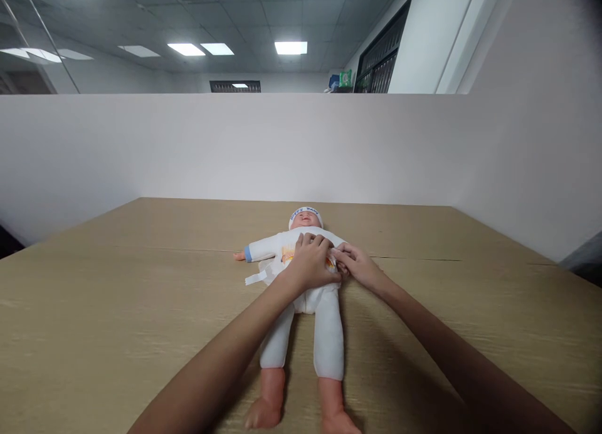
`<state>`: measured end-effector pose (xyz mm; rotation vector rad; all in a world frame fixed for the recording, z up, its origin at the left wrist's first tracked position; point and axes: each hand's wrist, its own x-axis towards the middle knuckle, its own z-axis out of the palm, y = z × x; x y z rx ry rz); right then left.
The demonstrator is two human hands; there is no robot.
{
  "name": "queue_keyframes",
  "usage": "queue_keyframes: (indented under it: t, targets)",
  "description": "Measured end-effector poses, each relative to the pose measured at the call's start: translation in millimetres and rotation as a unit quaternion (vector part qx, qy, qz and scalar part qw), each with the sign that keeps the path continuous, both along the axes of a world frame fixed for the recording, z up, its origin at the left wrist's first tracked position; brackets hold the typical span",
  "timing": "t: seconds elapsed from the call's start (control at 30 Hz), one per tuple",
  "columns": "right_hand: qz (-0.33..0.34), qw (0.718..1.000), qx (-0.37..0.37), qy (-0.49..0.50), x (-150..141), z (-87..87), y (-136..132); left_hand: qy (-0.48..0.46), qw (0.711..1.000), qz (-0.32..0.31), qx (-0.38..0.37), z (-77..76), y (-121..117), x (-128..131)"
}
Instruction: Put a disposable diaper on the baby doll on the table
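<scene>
A baby doll [328, 333] lies on its back on the table, head away from me, in a white outfit with an orange print on the chest. A white diaper [305, 301] is around its hips. On the left side, an unfastened diaper tab [255, 278] sticks out. My left hand [314, 261] rests over the doll's belly, its fingers bent and pressed onto the diaper front. At the right side of the doll's waist, my right hand [355, 264] has its fingers closed on the diaper's edge. The exact grip there is partly hidden.
The wooden table [141, 308] has a thin seam running across it. A white partition [235, 145] rises behind its far edge, and a white wall [527, 170] stands on the right. Beyond the partition, a green package [345, 78] shows.
</scene>
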<state>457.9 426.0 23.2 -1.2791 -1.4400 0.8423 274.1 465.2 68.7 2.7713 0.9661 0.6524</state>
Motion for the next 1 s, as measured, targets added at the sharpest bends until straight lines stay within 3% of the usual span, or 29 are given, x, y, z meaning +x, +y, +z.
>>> queue_keyframes:
  t: [0.17,0.27,0.33,0.43,0.53,0.67,0.83,1.0]
  targets:
    - [-0.008,0.999,0.014,-0.039,-26,6.3,15,-0.020,0.990,-0.066,-0.123,17.3,12,-20]
    - [-0.042,0.996,0.043,-0.069,-30,9.1,1,-0.063,0.957,-0.136,-0.248,31.8,23,-41]
    - [-0.066,0.986,0.109,-0.112,-32,9.1,-16,-0.090,0.939,-0.162,-0.289,36.8,28,-52]
    - [-0.059,0.957,0.216,-0.182,-32,1.0,-44,-0.111,0.953,-0.134,-0.249,33.6,29,-62]
    - [-0.032,0.946,0.228,-0.226,-27,-14.5,-61,-0.129,0.973,-0.085,-0.172,20.9,23,-67]
    - [-0.026,0.932,0.232,-0.279,-21,-28.2,-63,-0.183,0.976,-0.036,-0.108,0.1,15,-86]
    - [0.006,0.915,0.248,-0.318,-22,-26.7,-58,-0.161,0.981,0.074,-0.077,-27.5,17,-136]
    - [-0.003,0.912,0.253,-0.321,-27,-14.1,-61,-0.034,0.986,0.156,-0.052,-44.1,23,-176]
